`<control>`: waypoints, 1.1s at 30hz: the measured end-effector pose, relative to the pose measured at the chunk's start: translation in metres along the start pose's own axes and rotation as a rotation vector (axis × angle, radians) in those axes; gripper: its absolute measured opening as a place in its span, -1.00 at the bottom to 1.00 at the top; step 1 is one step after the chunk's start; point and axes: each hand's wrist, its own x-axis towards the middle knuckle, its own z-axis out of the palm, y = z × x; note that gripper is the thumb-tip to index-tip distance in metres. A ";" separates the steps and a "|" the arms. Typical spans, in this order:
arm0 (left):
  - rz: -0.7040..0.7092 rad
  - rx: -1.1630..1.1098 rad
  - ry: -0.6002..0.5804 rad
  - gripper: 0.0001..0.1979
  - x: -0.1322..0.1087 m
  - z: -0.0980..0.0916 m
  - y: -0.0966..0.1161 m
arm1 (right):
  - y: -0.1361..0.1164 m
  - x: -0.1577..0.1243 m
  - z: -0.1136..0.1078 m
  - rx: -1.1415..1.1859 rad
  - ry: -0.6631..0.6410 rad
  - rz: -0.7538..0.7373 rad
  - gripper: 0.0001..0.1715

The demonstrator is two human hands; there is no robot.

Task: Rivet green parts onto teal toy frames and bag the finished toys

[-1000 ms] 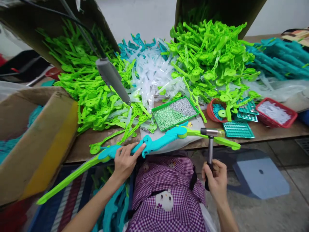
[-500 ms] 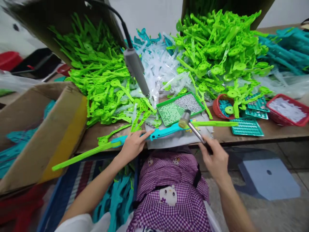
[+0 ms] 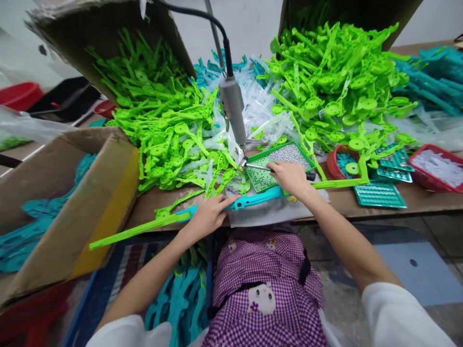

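My right hand (image 3: 291,177) grips a small hammer (image 3: 258,166) by its handle. The hammer's head points left, over the near-left part of a green tray (image 3: 251,184) of small metal pieces. Below it, a long blue plastic part (image 3: 258,198) with bright green arms lies across the bench edge. My left hand (image 3: 211,214) is closed on the blue part's left portion, index finger stretched along it. A white sheet (image 3: 249,219) lies under the part. Just above the hammer head hangs a grey electric screwdriver (image 3: 233,108).
Heaps of green plastic parts (image 3: 170,140) and a second green heap (image 3: 333,91) flank clear plastic pieces (image 3: 260,103). At right stand a red basket (image 3: 421,179) and blister trays (image 3: 379,194). A cardboard box (image 3: 108,202) with blue parts stands left.
My right hand has swung the hammer up and left, off the blue part and over the green tray. My left hand stays on the part. The view has shifted slightly.
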 end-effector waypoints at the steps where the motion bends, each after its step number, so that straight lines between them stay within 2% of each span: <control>1: 0.003 -0.005 -0.008 -0.44 0.001 -0.001 -0.001 | -0.003 0.000 0.000 0.013 0.020 -0.007 -0.73; 3: 0.004 -0.016 -0.022 -0.45 0.003 -0.003 -0.002 | -0.009 -0.008 -0.002 0.112 0.101 -0.093 -0.68; 5: 0.003 -0.034 -0.027 -0.45 0.005 -0.007 -0.004 | -0.018 -0.024 0.000 0.305 0.157 -0.273 -0.57; 7: 0.001 -0.065 -0.040 -0.45 0.006 -0.012 -0.006 | -0.028 -0.039 0.008 0.475 0.149 -0.394 -0.50; 10: 0.001 -0.082 -0.032 -0.45 0.007 -0.018 -0.001 | -0.037 -0.049 0.025 0.591 0.169 -0.353 -0.59; 13: 0.019 -0.025 0.123 -0.40 0.013 -0.015 0.015 | -0.039 -0.046 0.039 0.646 0.217 -0.365 -0.62; 14: 0.035 -0.011 0.184 -0.43 0.017 -0.011 0.022 | -0.039 -0.044 0.041 0.647 0.235 -0.377 -0.63; 16: 0.070 -0.012 0.265 -0.62 0.026 -0.001 0.035 | -0.038 -0.042 0.045 0.628 0.268 -0.382 -0.63; 19: 0.081 -0.018 0.312 -0.74 0.037 0.010 0.043 | -0.036 -0.043 0.048 0.598 0.305 -0.383 -0.64; 23: 0.092 -0.132 0.296 -0.78 0.039 0.008 0.038 | -0.036 -0.048 0.052 0.623 0.320 -0.400 -0.64; 27: 0.081 -0.228 0.220 -0.67 0.038 0.006 0.032 | -0.034 -0.051 0.052 0.649 0.351 -0.379 -0.60; 30: 0.058 -0.292 0.208 -0.75 0.041 0.005 0.030 | -0.029 -0.050 0.047 0.603 0.300 -0.355 -0.55; 33: -0.064 -0.384 0.179 -0.76 0.051 -0.004 0.025 | -0.023 -0.044 0.036 0.532 0.232 -0.323 -0.58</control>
